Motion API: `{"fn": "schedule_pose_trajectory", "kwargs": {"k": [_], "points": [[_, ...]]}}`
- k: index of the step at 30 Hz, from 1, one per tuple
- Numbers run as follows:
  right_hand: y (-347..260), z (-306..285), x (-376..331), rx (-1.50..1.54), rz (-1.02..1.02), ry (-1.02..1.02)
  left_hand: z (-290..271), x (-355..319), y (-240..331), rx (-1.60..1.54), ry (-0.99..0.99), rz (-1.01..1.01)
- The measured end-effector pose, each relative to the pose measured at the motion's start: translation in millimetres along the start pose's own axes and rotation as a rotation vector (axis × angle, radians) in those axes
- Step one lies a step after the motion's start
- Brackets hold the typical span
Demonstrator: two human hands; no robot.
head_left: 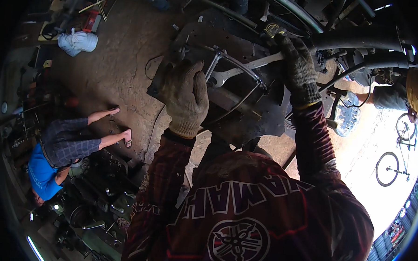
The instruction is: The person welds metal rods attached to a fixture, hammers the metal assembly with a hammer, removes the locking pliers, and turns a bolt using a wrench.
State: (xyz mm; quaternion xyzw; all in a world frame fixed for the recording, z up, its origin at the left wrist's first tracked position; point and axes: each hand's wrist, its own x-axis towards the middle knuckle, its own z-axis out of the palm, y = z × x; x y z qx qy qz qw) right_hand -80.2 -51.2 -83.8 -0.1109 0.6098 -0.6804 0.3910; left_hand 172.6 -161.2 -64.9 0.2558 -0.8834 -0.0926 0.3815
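My left hand (188,98), in a grey knit glove, is curled at the left of a dark metal worktable (261,119); what its fingers close on is hidden. Beside its thumb lies the ring end of a long steel wrench (256,63), set over a bent metal rod frame (240,65). My right hand (299,71), gloved too, grips the wrench's other end. Just beyond those fingers a yellow and black tape measure (272,29) rests among metal parts.
Curved tubes (357,41) crowd the upper right. A person in a blue shirt (44,170) is at the left, near dark machinery (93,209). A pale cloth bundle (77,42) lies at the upper left. A bicycle (388,168) stands outside in bright light.
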Motion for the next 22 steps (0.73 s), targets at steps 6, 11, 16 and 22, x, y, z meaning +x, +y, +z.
{"fn": "schedule_pose_trajectory", "kwargs": {"k": [6, 11, 16, 22], "points": [[18, -16, -5, -0.412, -0.223, -0.039, 2, -1, -2, -0.037, 0.005, -0.011], [16, -30, -1, -1.168, -0.78, -0.084, 5, -1, -2, -0.023, 0.013, -0.008], [-22, 10, 0, -0.31, 0.044, -0.225, 4, -3, -4, -0.014, -0.01, -0.024], [-32, 46, 48, -0.559, 0.071, -0.372, 6, 0, -3, -0.002, 0.019, 0.023]]}}
